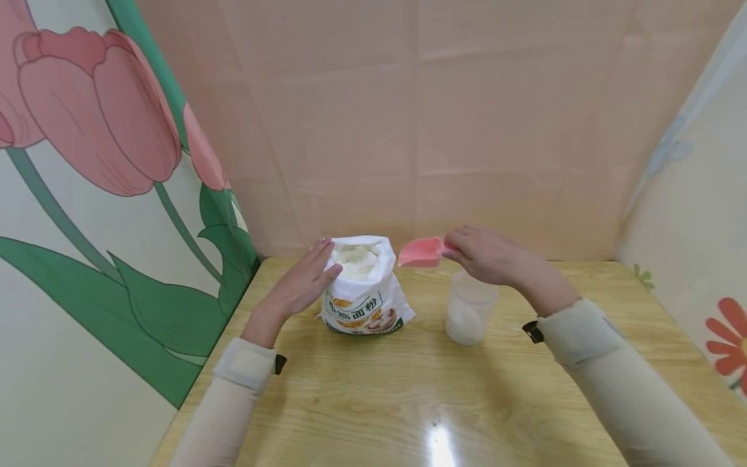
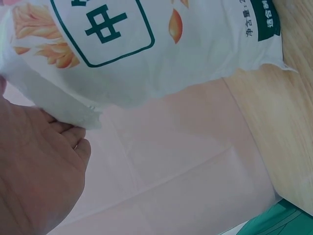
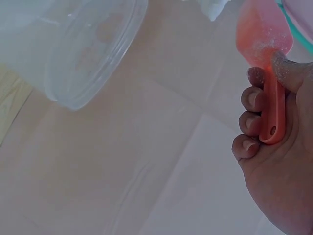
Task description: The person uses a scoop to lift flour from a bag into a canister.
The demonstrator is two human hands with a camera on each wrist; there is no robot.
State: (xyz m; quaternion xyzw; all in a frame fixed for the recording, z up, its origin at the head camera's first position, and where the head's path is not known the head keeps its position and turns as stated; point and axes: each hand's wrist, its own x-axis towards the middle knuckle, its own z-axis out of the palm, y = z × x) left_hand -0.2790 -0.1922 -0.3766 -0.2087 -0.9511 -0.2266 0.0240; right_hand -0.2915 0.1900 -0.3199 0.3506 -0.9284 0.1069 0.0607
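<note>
A white printed flour bag [image 1: 364, 311] stands with its top open, and pale flour [image 1: 356, 259] shows inside. My left hand [image 1: 300, 282] rests against the bag's left upper edge, its fingers fairly straight and the thumb by the rim; the left wrist view shows fingertips touching the bag [image 2: 146, 73]. My right hand [image 1: 487, 256] grips the handle of a pink scoop [image 1: 421, 253], held in the air just right of the bag. Powder clings to the scoop [image 3: 264, 36] and to my thumb. Below the right hand stands a clear plastic container [image 1: 469, 311] with white powder low inside.
The bag and container stand on a wood-grain table [image 1: 362, 402]. A pinkish sheet [image 1: 420, 130] covers the wall behind them. Side walls carry a tulip picture [image 1: 99, 110] at left and a red flower [image 1: 729, 337] at right.
</note>
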